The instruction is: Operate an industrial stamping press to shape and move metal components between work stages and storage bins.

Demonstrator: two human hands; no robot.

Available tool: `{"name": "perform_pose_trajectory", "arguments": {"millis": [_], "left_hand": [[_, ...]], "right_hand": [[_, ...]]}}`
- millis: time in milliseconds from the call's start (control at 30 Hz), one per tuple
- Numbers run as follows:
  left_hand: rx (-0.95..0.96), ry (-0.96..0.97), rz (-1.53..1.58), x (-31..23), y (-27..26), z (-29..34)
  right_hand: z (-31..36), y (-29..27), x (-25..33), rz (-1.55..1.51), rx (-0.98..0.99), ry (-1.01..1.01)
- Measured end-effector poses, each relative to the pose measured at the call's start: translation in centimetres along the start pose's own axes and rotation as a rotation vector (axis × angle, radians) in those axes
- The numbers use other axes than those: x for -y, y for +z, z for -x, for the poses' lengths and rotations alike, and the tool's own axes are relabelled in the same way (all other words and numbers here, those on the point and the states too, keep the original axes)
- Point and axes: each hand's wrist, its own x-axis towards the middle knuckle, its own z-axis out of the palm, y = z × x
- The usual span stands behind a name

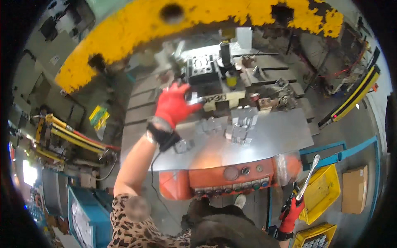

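The middle is rather bright; toward eight o'clock it becomes dimmer, except for a bright opening (29,171), which is burnt to white. Glare lies on the metal sheet (285,132) near the centre and on the pale plate (194,53) at twelve o'clock. At four o'clock, the shiny tool (307,178) shows highlights. The left hand (177,105), toward half past ten, is blurred. At seven o'clock, a round patch on the sleeve (144,229) is smeared. Near the rim, shapes bend strongly, and the corners are black.
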Motion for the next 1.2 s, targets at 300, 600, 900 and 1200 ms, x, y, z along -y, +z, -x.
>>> {"name": "perform_pose_trajectory", "arguments": {"millis": [300, 600, 900, 1200], "left_hand": [[0.485, -0.398, -0.134, 0.4, 4.6, 13.8], [0.489, -0.22, 0.031, 4.9, 4.7, 17.4], [0.493, -0.21, 0.093, 8.3, 7.1, 17.0], [0.4, -0.154, 0.108, 8.8, 7.2, 17.8]], "right_hand": [[0.1, 7.3, 4.3, 0.161, 0.465, -0.328], [3.5, 10.7, 5.1, 0.101, 0.651, -0.223], [5.4, 14.6, 5.2, 0.305, 0.698, -0.397], [6.7, 19.5, 8.8, 0.278, 0.944, -0.132]]}}
